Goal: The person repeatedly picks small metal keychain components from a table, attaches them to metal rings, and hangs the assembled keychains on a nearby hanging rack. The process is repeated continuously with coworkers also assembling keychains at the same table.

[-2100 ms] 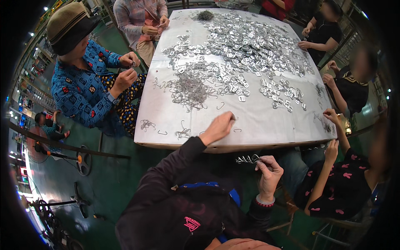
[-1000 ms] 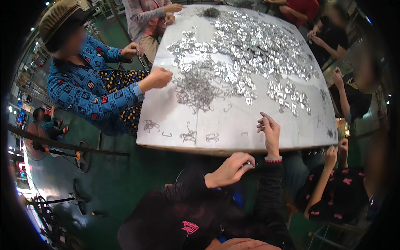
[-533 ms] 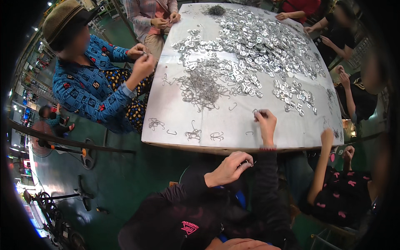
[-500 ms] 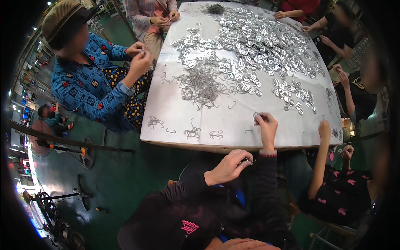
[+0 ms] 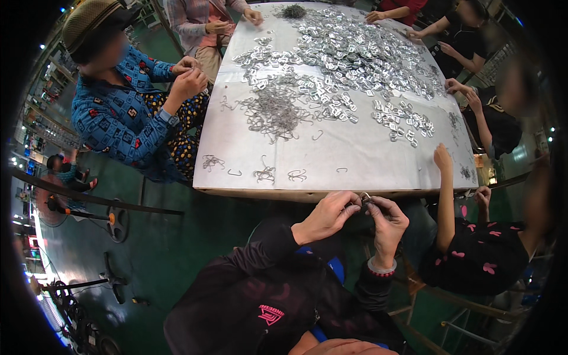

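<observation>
Just off the table's near edge, my two hands meet fingertip to fingertip. My right hand (image 5: 387,228) pinches a small curved wire hook (image 5: 366,194), whose bent end shows above the fingers. My left hand (image 5: 328,216) is closed in a pinch against it; fingers hide most of what it holds. On the white table (image 5: 343,148) beyond lie a tangled heap of wire hooks (image 5: 272,111) and a wide spread of flat metal buckles (image 5: 355,53). Small groups of hooks (image 5: 264,173) and a single hook (image 5: 342,170) lie near the front edge.
A person in a blue patterned jacket (image 5: 130,106) works at the left side. Another person's forearm (image 5: 445,195) reaches onto the table close to my right. More people handle small parts around the far and right sides. A smaller buckle group (image 5: 402,121) lies right of centre.
My right hand has drawn back from the tabletop to my left hand, bringing the wire hook. My left hand has risen slightly to meet it. The view has shifted a little.
</observation>
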Available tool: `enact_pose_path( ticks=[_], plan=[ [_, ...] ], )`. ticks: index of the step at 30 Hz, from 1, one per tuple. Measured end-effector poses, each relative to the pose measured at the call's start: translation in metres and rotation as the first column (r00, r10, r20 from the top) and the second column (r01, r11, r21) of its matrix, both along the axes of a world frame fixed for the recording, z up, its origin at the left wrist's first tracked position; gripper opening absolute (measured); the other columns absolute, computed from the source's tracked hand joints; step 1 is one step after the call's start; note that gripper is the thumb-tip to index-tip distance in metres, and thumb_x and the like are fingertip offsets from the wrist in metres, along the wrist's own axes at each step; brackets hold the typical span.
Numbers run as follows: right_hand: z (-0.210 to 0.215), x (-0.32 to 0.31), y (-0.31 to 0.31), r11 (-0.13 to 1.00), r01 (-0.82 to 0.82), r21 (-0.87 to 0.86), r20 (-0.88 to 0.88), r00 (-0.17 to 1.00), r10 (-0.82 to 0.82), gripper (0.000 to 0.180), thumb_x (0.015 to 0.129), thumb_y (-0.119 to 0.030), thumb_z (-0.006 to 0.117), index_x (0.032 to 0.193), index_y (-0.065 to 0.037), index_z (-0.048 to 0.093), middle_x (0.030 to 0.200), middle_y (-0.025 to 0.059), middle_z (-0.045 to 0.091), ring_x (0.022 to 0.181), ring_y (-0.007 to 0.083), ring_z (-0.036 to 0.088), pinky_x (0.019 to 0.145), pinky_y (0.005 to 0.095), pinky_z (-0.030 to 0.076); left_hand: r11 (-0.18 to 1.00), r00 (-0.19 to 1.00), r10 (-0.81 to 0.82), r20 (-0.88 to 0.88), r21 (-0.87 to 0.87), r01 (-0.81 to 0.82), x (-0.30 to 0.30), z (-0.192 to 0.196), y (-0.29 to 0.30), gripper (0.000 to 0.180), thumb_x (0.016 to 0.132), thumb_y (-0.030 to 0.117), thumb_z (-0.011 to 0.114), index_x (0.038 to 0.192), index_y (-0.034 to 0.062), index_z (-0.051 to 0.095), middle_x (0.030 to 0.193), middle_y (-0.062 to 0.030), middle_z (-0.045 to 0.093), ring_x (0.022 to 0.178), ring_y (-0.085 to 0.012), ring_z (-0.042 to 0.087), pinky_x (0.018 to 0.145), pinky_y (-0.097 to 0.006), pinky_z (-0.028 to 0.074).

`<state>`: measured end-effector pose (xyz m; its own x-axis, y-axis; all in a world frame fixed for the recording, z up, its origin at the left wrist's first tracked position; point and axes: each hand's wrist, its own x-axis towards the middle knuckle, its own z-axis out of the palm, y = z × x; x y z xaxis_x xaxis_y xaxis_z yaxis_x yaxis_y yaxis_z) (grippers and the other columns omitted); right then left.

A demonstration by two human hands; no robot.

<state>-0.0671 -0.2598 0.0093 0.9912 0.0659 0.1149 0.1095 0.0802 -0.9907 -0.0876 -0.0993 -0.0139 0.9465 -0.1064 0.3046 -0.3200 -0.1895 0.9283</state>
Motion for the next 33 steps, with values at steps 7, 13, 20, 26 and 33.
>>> enact_pose_path(
  ticks=[7,13,20,26,33],
  plan=[
    [-0.009,-0.006,0.009,0.979,0.094,0.181,-0.058,0.995,-0.085,0.014,0.080,0.012,0.066,0.093,0.006,0.067,0.086,0.0131,0.069,0.070,0.0142,0.064,0.063,0.0238,0.053,1.000,0.996,-0.005,-0.093,0.006,0.005,-0.003,-0.007,0.003,0.012,0.091,0.011,0.059,0.098,0.0016,0.059,0.092,-0.0115,0.063,0.090,-0.0307,0.059,0.080,-0.038,0.045],
    [-0.024,-0.002,0.002,0.934,0.055,0.352,-0.151,0.989,-0.002,0.014,0.078,0.015,0.066,0.089,0.007,0.066,0.085,0.0151,0.068,0.067,0.0172,0.063,0.061,0.0259,0.052,0.992,0.992,0.124,-0.037,0.002,-0.124,0.036,-0.033,0.030,0.019,0.091,0.019,0.061,0.100,0.0019,0.063,0.092,-0.0134,0.065,0.089,-0.0329,0.062,0.077,-0.039,0.048],
    [-0.020,0.005,-0.004,0.977,-0.003,0.215,-0.129,0.991,0.032,0.014,0.077,0.014,0.066,0.087,0.005,0.065,0.084,0.0130,0.065,0.067,0.0164,0.061,0.061,0.0259,0.050,0.652,0.914,0.397,0.083,0.676,-0.344,0.170,-0.095,0.095,0.016,0.084,0.015,0.064,0.088,0.0001,0.067,0.084,-0.0193,0.064,0.080,-0.0368,0.062,0.072,-0.046,0.051],
    [-0.016,0.005,-0.009,0.983,0.091,0.161,-0.153,0.986,-0.066,0.014,0.075,0.013,0.065,0.087,0.006,0.067,0.078,0.0104,0.065,0.066,0.0138,0.060,0.062,0.0238,0.048,0.561,0.925,0.365,0.108,0.767,-0.311,0.172,-0.105,0.077,0.009,0.084,0.008,0.059,0.086,-0.0014,0.061,0.087,-0.0188,0.059,0.088,-0.0375,0.061,0.073,-0.049,0.051],
    [-0.034,0.000,-0.010,0.961,0.141,0.236,-0.149,0.983,-0.108,0.013,0.080,0.009,0.068,0.093,0.007,0.068,0.084,0.0103,0.068,0.070,0.0131,0.062,0.065,0.0231,0.051,0.947,0.975,0.190,-0.111,0.282,-0.152,0.129,-0.049,0.052,0.012,0.094,0.009,0.054,0.095,-0.0033,0.055,0.086,-0.0158,0.061,0.076,-0.0267,0.062,0.065,-0.037,0.053]
  ],
)
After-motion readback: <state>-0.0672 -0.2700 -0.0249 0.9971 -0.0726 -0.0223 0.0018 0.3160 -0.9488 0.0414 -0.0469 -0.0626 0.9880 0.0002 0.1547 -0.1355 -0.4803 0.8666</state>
